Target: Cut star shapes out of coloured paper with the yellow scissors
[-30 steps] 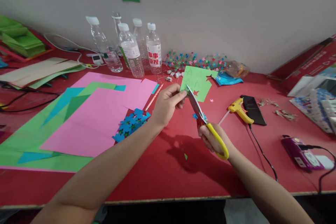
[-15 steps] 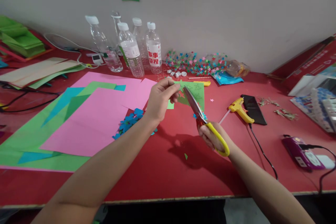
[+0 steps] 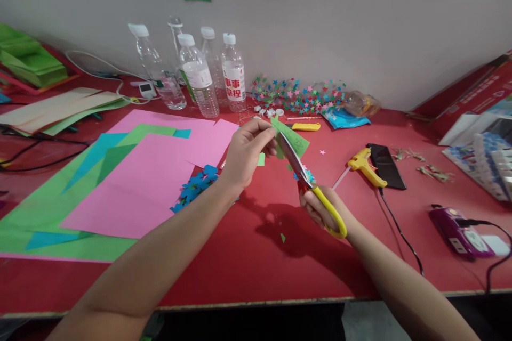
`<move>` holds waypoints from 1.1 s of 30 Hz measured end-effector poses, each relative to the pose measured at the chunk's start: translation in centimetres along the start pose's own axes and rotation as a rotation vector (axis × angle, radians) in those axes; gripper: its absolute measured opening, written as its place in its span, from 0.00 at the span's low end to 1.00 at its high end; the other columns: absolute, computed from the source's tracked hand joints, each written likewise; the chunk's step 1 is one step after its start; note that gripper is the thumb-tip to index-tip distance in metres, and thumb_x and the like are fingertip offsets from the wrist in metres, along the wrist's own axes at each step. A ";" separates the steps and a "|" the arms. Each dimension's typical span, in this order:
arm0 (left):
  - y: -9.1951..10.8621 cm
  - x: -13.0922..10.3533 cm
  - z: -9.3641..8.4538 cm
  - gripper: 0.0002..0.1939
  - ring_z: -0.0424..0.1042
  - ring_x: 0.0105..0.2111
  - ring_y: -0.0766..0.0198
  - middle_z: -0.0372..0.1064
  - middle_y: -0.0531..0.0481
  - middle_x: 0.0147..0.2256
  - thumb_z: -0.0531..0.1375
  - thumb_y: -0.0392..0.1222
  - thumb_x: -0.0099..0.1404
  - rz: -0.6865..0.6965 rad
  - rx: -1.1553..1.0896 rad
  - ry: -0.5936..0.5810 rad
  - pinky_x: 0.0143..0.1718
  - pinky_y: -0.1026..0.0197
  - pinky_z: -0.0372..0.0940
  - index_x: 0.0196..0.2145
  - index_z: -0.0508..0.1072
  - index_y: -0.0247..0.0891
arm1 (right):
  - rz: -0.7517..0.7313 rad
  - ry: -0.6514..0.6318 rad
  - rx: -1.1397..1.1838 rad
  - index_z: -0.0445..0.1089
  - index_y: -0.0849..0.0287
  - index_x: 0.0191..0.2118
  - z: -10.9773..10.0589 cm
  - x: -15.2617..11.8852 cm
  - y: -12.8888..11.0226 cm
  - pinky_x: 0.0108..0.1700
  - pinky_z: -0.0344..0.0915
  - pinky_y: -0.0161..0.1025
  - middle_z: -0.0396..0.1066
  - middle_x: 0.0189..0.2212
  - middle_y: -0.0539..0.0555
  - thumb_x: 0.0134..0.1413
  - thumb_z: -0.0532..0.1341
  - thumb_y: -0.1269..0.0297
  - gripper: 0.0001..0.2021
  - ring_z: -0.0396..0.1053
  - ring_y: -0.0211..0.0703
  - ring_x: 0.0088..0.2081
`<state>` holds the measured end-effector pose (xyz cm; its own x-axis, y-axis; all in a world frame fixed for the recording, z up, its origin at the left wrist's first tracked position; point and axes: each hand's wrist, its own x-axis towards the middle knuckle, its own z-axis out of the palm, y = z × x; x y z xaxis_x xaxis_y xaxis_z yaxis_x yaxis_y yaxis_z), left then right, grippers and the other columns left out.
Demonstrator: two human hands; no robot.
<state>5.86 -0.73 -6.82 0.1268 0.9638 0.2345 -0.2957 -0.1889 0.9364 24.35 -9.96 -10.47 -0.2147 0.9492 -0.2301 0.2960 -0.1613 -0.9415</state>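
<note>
My left hand pinches a piece of green paper with stars drawn on it in dark lines. My right hand is wrapped round the yellow handles of a pair of scissors. Their blades lie against the paper, close to my left fingertips. A heap of blue paper cutouts rests on the table left of my left wrist. Beyond the scissors' pivot lies a small pile of coloured stars, partly hidden. A green scrap is on the red tabletop below my hands.
Pink sheets and green and blue ones cover the left side. Several plastic bottles stand at the wall, beside a star-covered bottle lying down. A yellow glue gun, a phone and a purple power adapter are right.
The green paper has turned and tilted in my left hand, so its outline now looks slanted. The scissors remain at the paper, with my right hand almost where it was.
</note>
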 end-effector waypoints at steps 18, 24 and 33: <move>1.0 0.0 -0.3 0.06 0.65 0.20 0.72 0.64 0.56 0.21 0.59 0.39 0.60 0.087 0.207 -0.050 0.24 0.67 0.62 0.26 0.70 0.38 | 0.005 0.027 -0.053 0.54 0.54 0.24 -0.2 -0.1 0.1 0.16 0.50 0.33 0.51 0.10 0.40 0.55 0.54 0.47 0.18 0.49 0.31 0.11; 1.9 0.1 -0.7 0.06 0.64 0.19 0.71 0.64 0.56 0.20 0.59 0.38 0.60 0.051 0.255 -0.109 0.23 0.67 0.61 0.26 0.69 0.38 | -0.049 -0.010 -0.072 0.56 0.55 0.26 -0.5 -0.2 0.2 0.17 0.50 0.33 0.53 0.11 0.41 0.55 0.54 0.43 0.19 0.50 0.32 0.12; 2.1 0.2 -0.8 0.06 0.64 0.19 0.72 0.64 0.56 0.20 0.59 0.38 0.59 -0.006 0.290 -0.153 0.22 0.68 0.60 0.25 0.70 0.37 | -0.056 -0.016 -0.109 0.54 0.54 0.26 -0.7 -0.1 0.1 0.18 0.50 0.33 0.53 0.11 0.41 0.56 0.52 0.43 0.20 0.51 0.32 0.13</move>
<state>4.47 -0.78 -5.07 0.2751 0.9298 0.2446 -0.0155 -0.2501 0.9681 25.04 -9.93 -10.40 -0.2480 0.9513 -0.1829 0.3829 -0.0771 -0.9206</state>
